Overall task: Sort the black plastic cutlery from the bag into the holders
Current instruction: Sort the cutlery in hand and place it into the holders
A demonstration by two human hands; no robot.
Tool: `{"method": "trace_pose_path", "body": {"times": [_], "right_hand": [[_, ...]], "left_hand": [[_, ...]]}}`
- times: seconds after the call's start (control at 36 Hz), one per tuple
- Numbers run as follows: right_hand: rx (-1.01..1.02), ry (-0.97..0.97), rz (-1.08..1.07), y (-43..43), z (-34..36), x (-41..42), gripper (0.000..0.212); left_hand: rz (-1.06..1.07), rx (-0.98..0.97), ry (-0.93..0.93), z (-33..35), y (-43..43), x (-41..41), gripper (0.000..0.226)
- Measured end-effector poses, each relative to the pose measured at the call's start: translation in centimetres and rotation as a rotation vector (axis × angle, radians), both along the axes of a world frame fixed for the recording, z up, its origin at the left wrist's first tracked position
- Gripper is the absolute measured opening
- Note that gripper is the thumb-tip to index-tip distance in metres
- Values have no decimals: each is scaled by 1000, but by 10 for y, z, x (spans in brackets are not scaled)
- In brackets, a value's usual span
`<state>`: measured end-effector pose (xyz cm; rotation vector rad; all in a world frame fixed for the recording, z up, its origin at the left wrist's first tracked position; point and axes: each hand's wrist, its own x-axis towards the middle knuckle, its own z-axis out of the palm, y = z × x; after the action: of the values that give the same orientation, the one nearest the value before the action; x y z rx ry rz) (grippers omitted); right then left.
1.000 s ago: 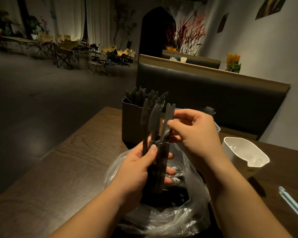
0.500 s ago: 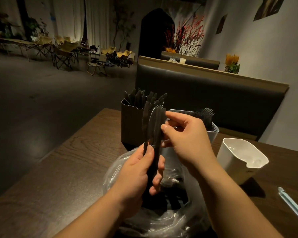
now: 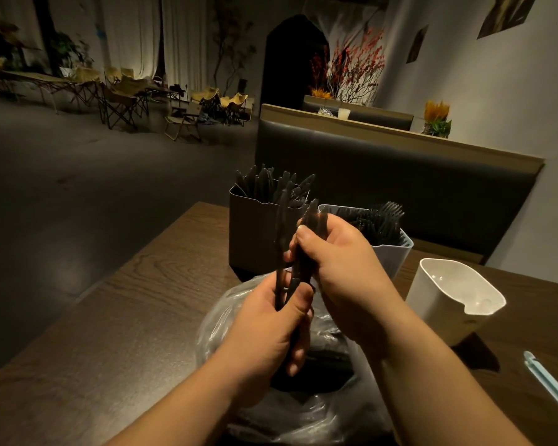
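Above a clear plastic bag [image 3: 226, 329] of black cutlery, my left hand [image 3: 268, 336] grips the handles of a small bunch of black plastic knives [image 3: 282, 226] held upright. My right hand [image 3: 339, 268] wraps its fingers round the upper part of the same bunch. Behind them stands a dark holder [image 3: 252, 233] full of black knives. To its right a pale slotted holder [image 3: 393, 255] holds black forks. A white holder [image 3: 448, 297] at the right stands empty.
All this sits on a dark wooden table [image 3: 126, 317] whose left edge drops to the floor. A pale blue stick-like item [image 3: 548, 381] lies at the right edge. A padded bench back [image 3: 400, 181] runs behind the table.
The fanned knives have been gathered into a tight bunch. My right hand slid down from pinching a blade tip and now closes round the bunch, nearer my left hand.
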<state>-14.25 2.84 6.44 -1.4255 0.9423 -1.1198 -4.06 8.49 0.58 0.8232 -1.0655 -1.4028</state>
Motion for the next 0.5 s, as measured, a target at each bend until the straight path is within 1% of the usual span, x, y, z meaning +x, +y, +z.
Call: {"method": "trace_pose_path", "body": {"times": [0.03, 0.06, 0.14, 0.19, 0.22, 0.25, 0.31, 0.33, 0.36, 0.44, 0.47, 0.5], "right_hand": [[35, -28, 11, 0, 1, 0, 12], [64, -49, 22, 0, 2, 1, 13], [123, -112, 70, 3, 3, 5, 13], [111, -110, 123, 6, 5, 6, 11], [92, -98, 145, 8, 5, 5, 14], [73, -86, 152, 9, 5, 4, 21], [18, -42, 108, 10, 3, 3, 36], [-19, -2, 69, 9, 2, 3, 38], [-51, 42, 39, 8, 0, 3, 35], [-100, 82, 39, 5, -2, 3, 8], [-109, 66, 48, 5, -2, 3, 3], [-119, 40, 55, 6, 0, 3, 4]], "left_hand": [[13, -10, -7, 0, -1, 0, 66], [15, -16, -15, 0, -1, 1, 66], [-52, 0, -53, -2, -1, 1, 50], [-109, 19, -81, -4, -1, 0, 44], [-126, 32, -94, -5, -1, -1, 42], [-133, 49, -105, -5, -2, -1, 44], [-136, 92, -120, -5, -2, 0, 49], [-143, 102, -121, -4, -2, 2, 46], [-155, 104, -118, -3, -2, 3, 42], [-157, 96, -112, -1, -1, 2, 38], [-139, 80, -127, -1, -2, 1, 38], [-115, 61, -154, -2, -3, 1, 39]]}}
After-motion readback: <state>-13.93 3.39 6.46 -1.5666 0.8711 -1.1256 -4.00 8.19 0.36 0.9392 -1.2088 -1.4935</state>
